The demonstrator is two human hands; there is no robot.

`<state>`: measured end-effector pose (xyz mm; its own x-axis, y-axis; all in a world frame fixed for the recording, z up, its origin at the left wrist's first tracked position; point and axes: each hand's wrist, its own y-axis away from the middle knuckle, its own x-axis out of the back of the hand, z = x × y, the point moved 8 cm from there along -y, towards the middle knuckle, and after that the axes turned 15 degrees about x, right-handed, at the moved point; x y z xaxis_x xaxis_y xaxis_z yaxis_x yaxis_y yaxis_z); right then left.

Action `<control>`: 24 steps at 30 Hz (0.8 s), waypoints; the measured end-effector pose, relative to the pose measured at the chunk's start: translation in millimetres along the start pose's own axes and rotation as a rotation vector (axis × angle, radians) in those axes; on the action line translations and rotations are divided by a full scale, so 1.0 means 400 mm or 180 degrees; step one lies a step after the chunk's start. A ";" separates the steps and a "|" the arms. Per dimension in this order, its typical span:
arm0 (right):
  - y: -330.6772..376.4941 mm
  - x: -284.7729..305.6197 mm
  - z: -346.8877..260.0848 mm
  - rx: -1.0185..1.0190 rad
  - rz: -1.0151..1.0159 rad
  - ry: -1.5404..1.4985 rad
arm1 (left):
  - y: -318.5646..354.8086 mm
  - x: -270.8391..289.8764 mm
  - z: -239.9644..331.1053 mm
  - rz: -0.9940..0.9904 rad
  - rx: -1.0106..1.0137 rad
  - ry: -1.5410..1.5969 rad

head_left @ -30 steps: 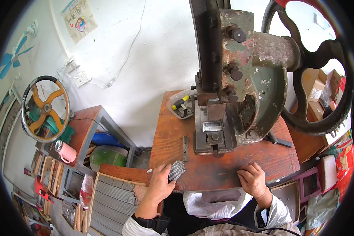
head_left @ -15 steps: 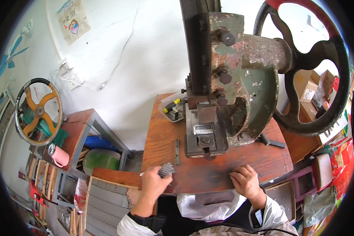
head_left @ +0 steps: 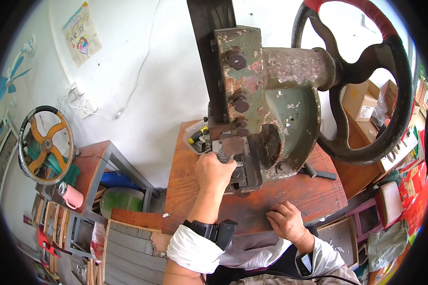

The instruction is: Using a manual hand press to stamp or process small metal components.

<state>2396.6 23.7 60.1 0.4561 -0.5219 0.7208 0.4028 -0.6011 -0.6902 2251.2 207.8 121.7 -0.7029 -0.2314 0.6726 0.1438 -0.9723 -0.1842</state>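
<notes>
My left hand (head_left: 215, 172) reaches up to the die of the green hand press (head_left: 290, 114). Its fingers are closed on a small stack of grey ridged metal pieces (head_left: 221, 153), mostly hidden by the hand, in front of the ram. Just right of the fingers is the bolted steel die base (head_left: 245, 176). My right hand (head_left: 286, 221) rests at the front edge of the wooden table (head_left: 185, 190), fingers loosely bent and slightly apart, with nothing visible in them.
A shallow box (head_left: 133, 247) holds rows of grey ridged pieces at lower left. Behind the die sits a plastic tub (head_left: 195, 137) of tools. The press's big handwheel (head_left: 394, 104) stands right. A dark bar (head_left: 324, 175) lies by the press foot; a pink mug (head_left: 72, 196) stands left.
My left hand has moved forward and right with the grey pieces, from the table's front edge to the die. My right hand stays near the edge. The view has shifted slightly.
</notes>
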 end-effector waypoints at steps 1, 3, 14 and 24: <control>0.000 0.002 0.001 -0.0008 0.0009 -0.0001 | 0.001 -0.006 0.009 0.0101 -0.0033 -0.0085; 0.000 0.005 0.001 0.0006 0.0002 -0.0027 | 0.009 -0.018 0.024 0.0126 -0.0104 -0.0185; 0.010 -0.004 0.014 -0.0069 -0.0033 -0.0073 | 0.013 -0.024 0.058 0.0121 0.0253 -0.0569; 0.002 0.007 0.025 -0.0254 0.0106 -0.0423 | -0.038 -0.015 0.008 -0.1208 -0.0045 0.0285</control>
<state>2406.1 27.9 60.7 0.5713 -0.4608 0.6792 0.3238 -0.6339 -0.7024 2255.5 224.0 123.0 -0.7624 0.1492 0.6296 -0.1473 -0.9875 0.0556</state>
